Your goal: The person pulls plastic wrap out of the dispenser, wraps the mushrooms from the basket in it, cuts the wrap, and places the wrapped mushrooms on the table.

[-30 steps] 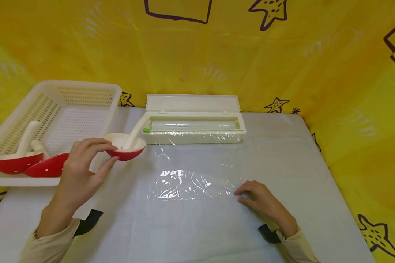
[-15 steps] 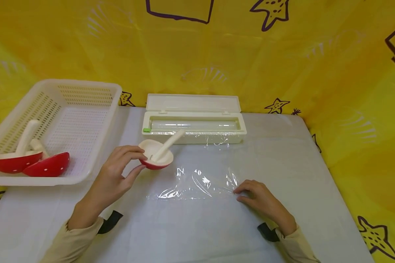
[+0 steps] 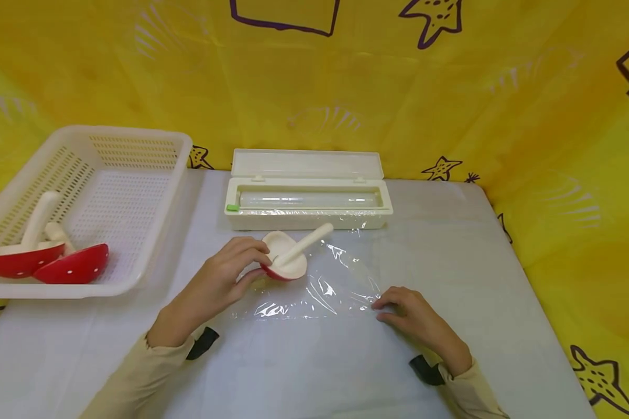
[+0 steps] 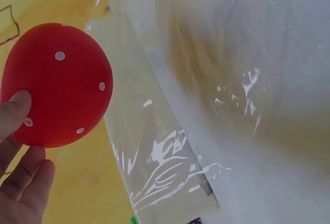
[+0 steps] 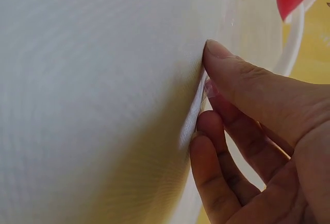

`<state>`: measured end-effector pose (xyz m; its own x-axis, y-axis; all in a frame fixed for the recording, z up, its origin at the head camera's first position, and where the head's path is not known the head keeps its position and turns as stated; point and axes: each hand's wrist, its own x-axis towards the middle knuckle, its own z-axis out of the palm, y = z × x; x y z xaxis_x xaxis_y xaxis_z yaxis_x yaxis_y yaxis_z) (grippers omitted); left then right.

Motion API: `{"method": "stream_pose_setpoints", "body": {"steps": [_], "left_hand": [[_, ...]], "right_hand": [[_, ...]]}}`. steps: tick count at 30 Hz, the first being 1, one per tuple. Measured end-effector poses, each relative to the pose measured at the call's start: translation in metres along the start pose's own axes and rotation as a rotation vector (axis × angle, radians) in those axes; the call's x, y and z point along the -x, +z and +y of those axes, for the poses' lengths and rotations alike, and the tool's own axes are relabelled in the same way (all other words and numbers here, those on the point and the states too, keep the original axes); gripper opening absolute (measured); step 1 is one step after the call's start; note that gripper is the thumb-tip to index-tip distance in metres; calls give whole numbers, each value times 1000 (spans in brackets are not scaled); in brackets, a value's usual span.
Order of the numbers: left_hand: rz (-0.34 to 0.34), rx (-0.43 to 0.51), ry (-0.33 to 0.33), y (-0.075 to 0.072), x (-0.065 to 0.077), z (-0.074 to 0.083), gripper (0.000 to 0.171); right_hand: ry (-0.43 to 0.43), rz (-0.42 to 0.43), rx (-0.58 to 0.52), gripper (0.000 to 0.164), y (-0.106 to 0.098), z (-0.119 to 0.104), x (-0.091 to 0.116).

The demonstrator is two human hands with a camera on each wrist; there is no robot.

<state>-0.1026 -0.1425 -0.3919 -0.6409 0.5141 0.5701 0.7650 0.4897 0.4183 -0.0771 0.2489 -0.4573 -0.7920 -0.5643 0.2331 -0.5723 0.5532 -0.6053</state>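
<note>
My left hand (image 3: 215, 282) pinches the rim of a ladle (image 3: 292, 267), its thumb on the red underside with white dots, also seen in the left wrist view. The ladle's white inside and stubby white handle face up, the handle pointing right and away. It is held over a sheet of cling film (image 3: 322, 299) drawn from a cream dispenser box (image 3: 309, 222). At the sheet's near right corner, my right hand (image 3: 421, 320) pinches the film between thumb and index finger, low at the tabletop. In the right wrist view, that hand (image 5: 258, 131) has its fingertips against the white cloth.
A white perforated basket (image 3: 120, 288) stands at the left, holding two more red ladles, one (image 3: 72, 265) in front of the other. The dispenser's lid (image 3: 306, 164) is raised, with a film roll (image 3: 309, 200) inside. Yellow patterned fabric (image 3: 320, 75) hangs behind the table.
My left hand has carried the ladle rightward and nearer, from beside the basket to over the cling film. My right hand has stayed at the film's corner.
</note>
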Motion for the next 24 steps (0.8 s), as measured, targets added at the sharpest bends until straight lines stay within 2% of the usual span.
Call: {"method": "stream_pose_setpoints", "body": {"steps": [7,14,24], "left_hand": [[-61,-4,45,10,-10,-5,33],[-118,15,63,15,-15,-11,28],[-177,-62,21,26,-12,-26,30]], "right_hand": [[-33,15,-2,23,0,-1,-3],[-7,11,-5,23,2,-1,-2],[-13,18,-1,23,5,2,-4]]}}
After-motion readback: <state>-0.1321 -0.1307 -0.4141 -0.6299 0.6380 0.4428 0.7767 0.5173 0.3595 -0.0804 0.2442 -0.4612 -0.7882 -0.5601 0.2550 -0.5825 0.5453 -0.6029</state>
